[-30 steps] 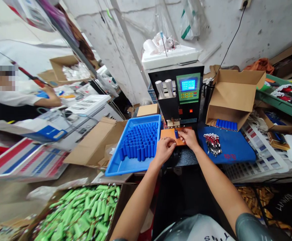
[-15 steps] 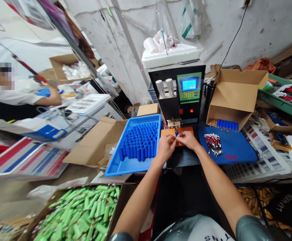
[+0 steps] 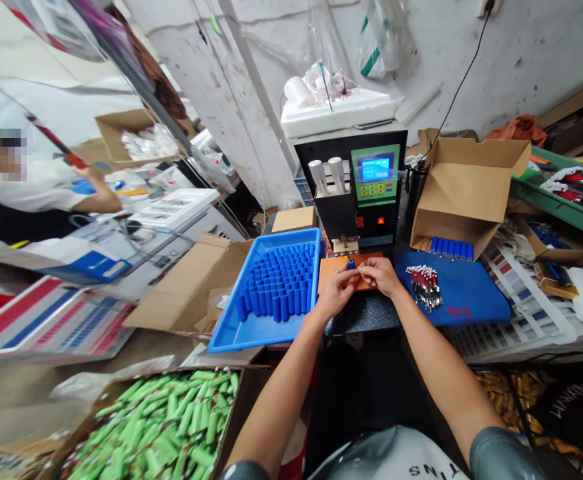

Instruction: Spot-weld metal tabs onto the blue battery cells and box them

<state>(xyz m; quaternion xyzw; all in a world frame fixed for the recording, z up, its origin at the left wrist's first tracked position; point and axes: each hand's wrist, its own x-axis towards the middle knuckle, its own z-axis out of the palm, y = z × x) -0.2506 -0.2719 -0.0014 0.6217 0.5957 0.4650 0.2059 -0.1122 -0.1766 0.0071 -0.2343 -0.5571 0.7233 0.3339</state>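
Note:
Just below the electrodes of the spot welder [image 3: 371, 193], a blue battery cell [image 3: 351, 265] stands upright over the orange board [image 3: 327, 268]. My left hand [image 3: 337, 292] is closed with its fingertips at the cell, apparently gripping its lower part. My right hand [image 3: 380, 276] pinches close beside it, fingertips nearly meeting those of the left. Whatever sits in the right fingers is too small and covered to make out. To the right, a bunch of red and black wire leads [image 3: 424, 288] with white connectors lies on a blue mat [image 3: 476, 293].
At left stands a blue tray [image 3: 264, 347] of many upright blue cells. An open carton [image 3: 464, 180] with a row of blue cells is behind the mat. Green-wrapped cells [image 3: 171, 420] fill a box at lower left. Another person [image 3: 31, 200] sits far left.
Both hands and the blue cell have shifted slightly toward me from the welder's electrodes. The left fingers have spread a little. The welder's screen display differs.

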